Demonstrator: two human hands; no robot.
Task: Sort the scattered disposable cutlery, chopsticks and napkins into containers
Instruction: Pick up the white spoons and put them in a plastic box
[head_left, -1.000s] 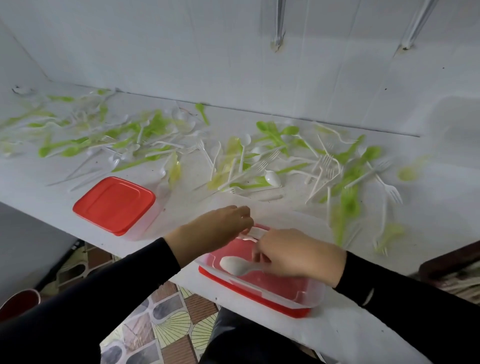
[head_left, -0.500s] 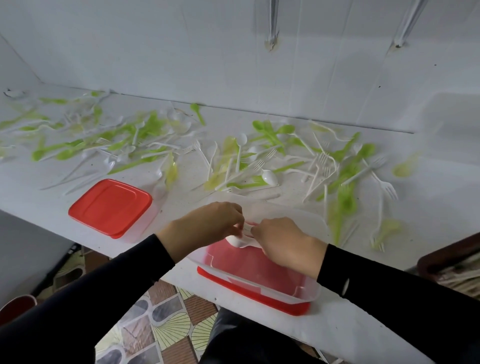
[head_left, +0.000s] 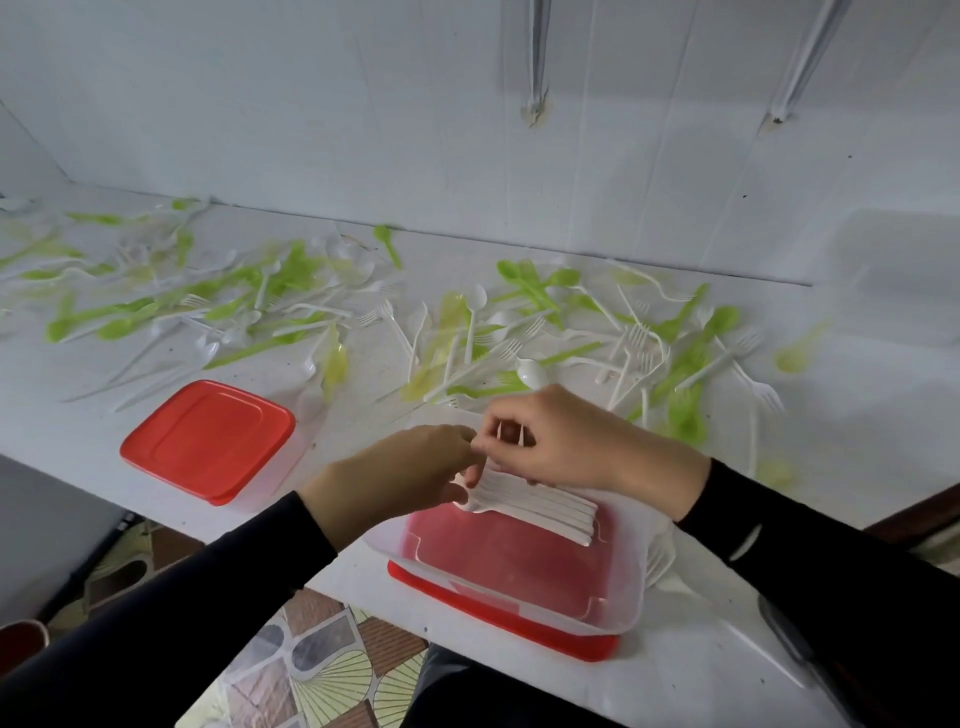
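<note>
Head view, one frame. The open clear container (head_left: 631, 597) sits on its own red lid (head_left: 498, 621) at the near edge of the worktop (head_left: 857, 415). Inside it, against the far wall, lies a neat stack of white pieces (head_left: 540, 512), handles parallel and pointing right. Both hands are over the stack's left end. My right hand (head_left: 576, 441) is curled, fingertips pinching a thin white piece (head_left: 511, 434) whose stems show between the fingers. My left hand (head_left: 400, 478) has its fingers bent in to meet the right's fingertips at the stack's head end; I cannot tell whether it grips anything or only steadies. Progress, as I judge it: early. One small batch of white cutlery is contained, and the bulk of the scattered cutlery (head_left: 532, 373), green and white spoons and forks mixed, is spread across the back of the worktop from far left to far right. The second container (head_left: 208, 441), to the left, is closed under a red lid, contents not visible. I can make out no chopsticks or napkins here.
</note>
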